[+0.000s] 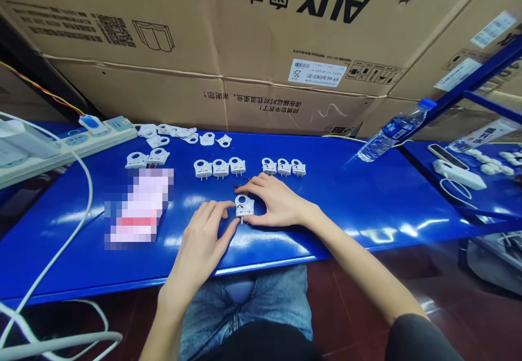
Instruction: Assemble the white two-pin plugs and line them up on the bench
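Observation:
A white plug housing point(244, 207) with a round opening and metal pins lies on the blue table point(326, 209), between my two hands. My left hand point(206, 230) has its thumb and index finger at the left side of the housing. My right hand point(275, 200) curves around the right side, thumb at the lower edge and fingertips above it. Small red and dark wires point(247, 179) show near my right fingertips. Behind stand similar housings in two groups of three, one group point(221, 168) at centre and one point(284, 167) to the right.
More white housings point(147, 158) and loose white shells point(177, 131) lie at the back left, near a power strip point(73, 143). A blurred pink item point(141, 203) lies at left. Cardboard boxes point(204, 78) rise behind. A water bottle point(393, 132) leans by the blue frame at right.

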`<state>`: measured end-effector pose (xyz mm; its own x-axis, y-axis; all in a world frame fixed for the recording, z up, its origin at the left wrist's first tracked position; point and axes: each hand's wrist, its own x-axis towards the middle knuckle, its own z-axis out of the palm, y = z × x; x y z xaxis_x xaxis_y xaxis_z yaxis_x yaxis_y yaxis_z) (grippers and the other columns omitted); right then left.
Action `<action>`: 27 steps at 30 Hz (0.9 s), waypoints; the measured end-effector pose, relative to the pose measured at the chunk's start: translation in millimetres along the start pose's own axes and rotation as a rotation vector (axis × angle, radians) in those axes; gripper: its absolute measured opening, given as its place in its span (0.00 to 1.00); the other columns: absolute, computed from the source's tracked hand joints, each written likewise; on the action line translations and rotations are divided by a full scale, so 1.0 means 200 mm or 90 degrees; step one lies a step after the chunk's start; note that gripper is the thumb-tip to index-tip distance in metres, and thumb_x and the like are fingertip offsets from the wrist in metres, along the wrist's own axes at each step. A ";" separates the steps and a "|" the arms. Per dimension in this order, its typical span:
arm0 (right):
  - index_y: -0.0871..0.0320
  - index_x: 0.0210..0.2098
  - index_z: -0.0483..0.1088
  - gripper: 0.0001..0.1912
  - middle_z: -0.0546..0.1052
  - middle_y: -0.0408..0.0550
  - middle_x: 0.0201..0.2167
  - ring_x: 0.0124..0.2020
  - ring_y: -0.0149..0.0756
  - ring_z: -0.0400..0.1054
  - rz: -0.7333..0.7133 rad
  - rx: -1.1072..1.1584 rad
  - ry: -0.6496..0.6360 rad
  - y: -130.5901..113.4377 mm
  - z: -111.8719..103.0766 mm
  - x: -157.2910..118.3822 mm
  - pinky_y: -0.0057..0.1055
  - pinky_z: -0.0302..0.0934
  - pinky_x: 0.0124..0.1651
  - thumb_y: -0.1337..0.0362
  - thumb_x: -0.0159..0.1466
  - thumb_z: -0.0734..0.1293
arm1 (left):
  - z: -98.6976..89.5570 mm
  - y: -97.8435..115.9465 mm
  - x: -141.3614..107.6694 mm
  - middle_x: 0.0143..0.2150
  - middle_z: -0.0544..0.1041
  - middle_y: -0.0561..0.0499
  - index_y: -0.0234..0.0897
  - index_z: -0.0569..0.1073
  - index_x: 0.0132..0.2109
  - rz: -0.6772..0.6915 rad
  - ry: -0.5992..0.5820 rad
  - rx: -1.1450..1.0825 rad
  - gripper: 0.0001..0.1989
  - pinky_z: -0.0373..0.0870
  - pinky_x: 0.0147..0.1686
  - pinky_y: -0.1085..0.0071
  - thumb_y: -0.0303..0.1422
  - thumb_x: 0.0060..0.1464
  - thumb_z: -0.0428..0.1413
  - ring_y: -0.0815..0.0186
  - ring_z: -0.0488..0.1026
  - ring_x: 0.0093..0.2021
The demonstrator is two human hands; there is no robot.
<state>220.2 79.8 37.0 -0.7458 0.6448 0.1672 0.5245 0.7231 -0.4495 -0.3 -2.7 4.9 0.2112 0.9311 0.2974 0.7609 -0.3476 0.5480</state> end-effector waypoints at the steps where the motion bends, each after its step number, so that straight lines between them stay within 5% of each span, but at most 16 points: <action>1: 0.55 0.63 0.71 0.29 0.77 0.55 0.54 0.55 0.49 0.68 0.001 -0.005 0.002 0.00 0.00 0.00 0.48 0.64 0.59 0.53 0.65 0.74 | 0.00 0.00 0.00 0.42 0.76 0.48 0.41 0.72 0.54 0.001 -0.001 0.001 0.13 0.71 0.47 0.59 0.42 0.70 0.51 0.56 0.74 0.46; 10: 0.56 0.59 0.73 0.26 0.78 0.52 0.52 0.54 0.48 0.68 -0.006 0.003 0.071 0.01 -0.03 0.01 0.46 0.64 0.60 0.58 0.63 0.74 | 0.00 -0.01 0.00 0.43 0.75 0.48 0.41 0.71 0.56 0.007 0.001 0.003 0.14 0.71 0.47 0.59 0.43 0.71 0.51 0.56 0.74 0.46; 17: 0.56 0.61 0.71 0.25 0.78 0.53 0.59 0.58 0.52 0.66 0.111 -0.056 0.209 0.15 -0.05 0.06 0.49 0.61 0.62 0.57 0.66 0.70 | 0.00 -0.01 0.00 0.43 0.75 0.48 0.41 0.71 0.56 0.012 -0.001 -0.005 0.15 0.71 0.49 0.58 0.43 0.71 0.50 0.56 0.74 0.47; 27: 0.57 0.65 0.70 0.28 0.79 0.56 0.58 0.58 0.57 0.65 0.191 -0.190 0.106 0.20 -0.05 0.22 0.52 0.61 0.58 0.59 0.66 0.69 | 0.00 0.00 -0.01 0.43 0.75 0.48 0.40 0.71 0.56 0.018 -0.007 -0.001 0.15 0.71 0.49 0.56 0.43 0.71 0.50 0.55 0.73 0.47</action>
<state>212.5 138.4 34.7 -0.4793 0.8501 0.2182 0.8209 0.5222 -0.2314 -1.2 -3.4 4.4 0.2386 0.9223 0.3040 0.7539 -0.3732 0.5406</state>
